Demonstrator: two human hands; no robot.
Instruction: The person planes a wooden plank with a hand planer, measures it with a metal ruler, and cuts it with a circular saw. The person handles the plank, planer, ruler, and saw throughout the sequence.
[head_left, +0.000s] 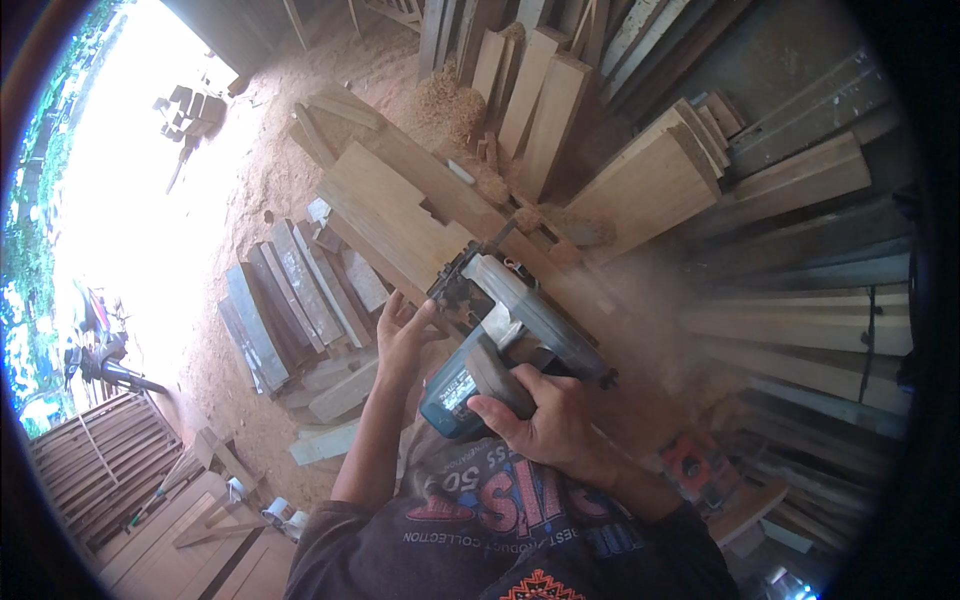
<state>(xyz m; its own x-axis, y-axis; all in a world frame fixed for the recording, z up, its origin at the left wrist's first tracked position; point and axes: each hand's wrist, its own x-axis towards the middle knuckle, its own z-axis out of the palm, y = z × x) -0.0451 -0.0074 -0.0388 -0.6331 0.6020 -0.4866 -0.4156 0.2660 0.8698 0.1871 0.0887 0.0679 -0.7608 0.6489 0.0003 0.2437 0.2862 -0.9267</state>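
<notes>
My right hand (550, 415) is wrapped round the grey rear handle of a teal handheld power tool (455, 395). The tool has a long grey cover and a dark metal front frame; its cutter is hidden. It rests on a light wooden board (390, 215) with a notch in its edge. At the tool's front left, my left hand (402, 340) has thumb and fingers against the metal frame, some fingers hidden. Beside the board lies a longer wooden plank (440, 180) with a dark cut-out near the tool. Dust hangs in the air to the right.
Timber pieces (285, 300) lie in a row on the dusty floor at left. Thick planks (545, 110) and sawdust heaps (445, 105) are beyond. Wide boards (650, 185) and stacked timber (800, 325) line the right, with a red machine (697, 470) near my right arm.
</notes>
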